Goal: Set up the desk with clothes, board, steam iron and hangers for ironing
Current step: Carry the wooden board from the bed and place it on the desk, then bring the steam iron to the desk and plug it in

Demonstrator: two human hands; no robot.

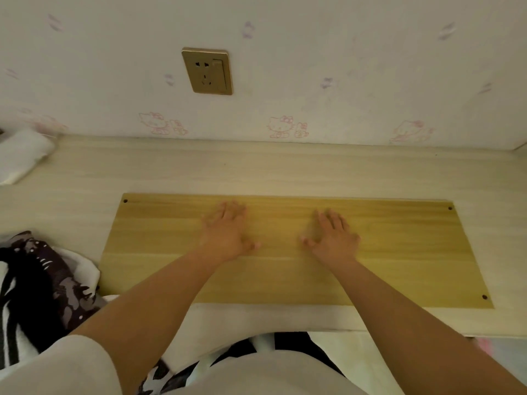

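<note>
Clothes [42, 286] in black and white print lie bunched on the counter [285, 172] just left of the left hand [228, 232]. Both hands press flat, fingers straight, on the wooden board [399, 252], the right hand [333, 238] near it but apart. Beyond them a gold socket [207, 71] sits on the wall.

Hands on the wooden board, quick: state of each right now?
Left hand: open, fingers flat on the wooden board, holding nothing.
Right hand: open, fingers spread flat on the board, holding nothing.
</note>
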